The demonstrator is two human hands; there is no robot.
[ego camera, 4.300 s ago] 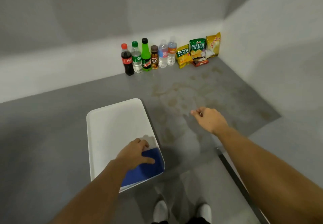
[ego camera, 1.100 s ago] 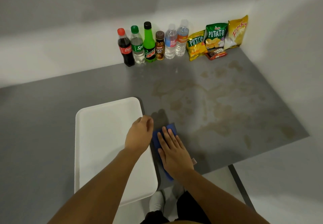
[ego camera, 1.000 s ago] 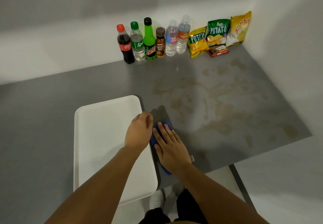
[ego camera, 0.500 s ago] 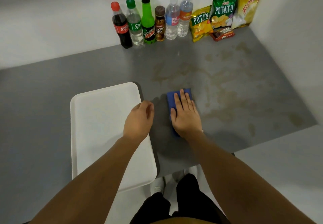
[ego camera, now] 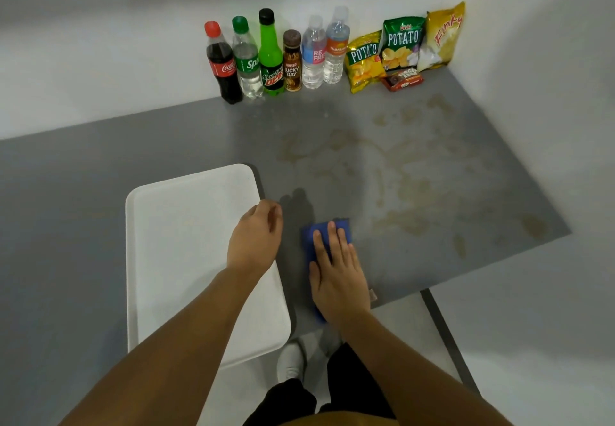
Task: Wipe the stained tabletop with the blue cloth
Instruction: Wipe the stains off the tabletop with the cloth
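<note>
The blue cloth [ego camera: 312,238] lies flat on the grey tabletop [ego camera: 199,133] near its front edge, mostly covered by my right hand [ego camera: 336,269], which presses on it palm down with fingers spread. Brown stains [ego camera: 396,189] cover the tabletop beyond and to the right of the cloth. My left hand [ego camera: 256,239] rests with curled fingers on the right edge of the white tray [ego camera: 186,246], just left of the cloth.
Several drink bottles [ego camera: 269,56] stand in a row against the back wall, with snack bags [ego camera: 402,46] to their right in the corner. A white wall bounds the table on the right. My shoes and legs show below the table's front edge.
My right hand has slid the blue cloth back towards the table's front edge after pushing it forward into the stains. My left hand has stayed on the tray's edge.
</note>
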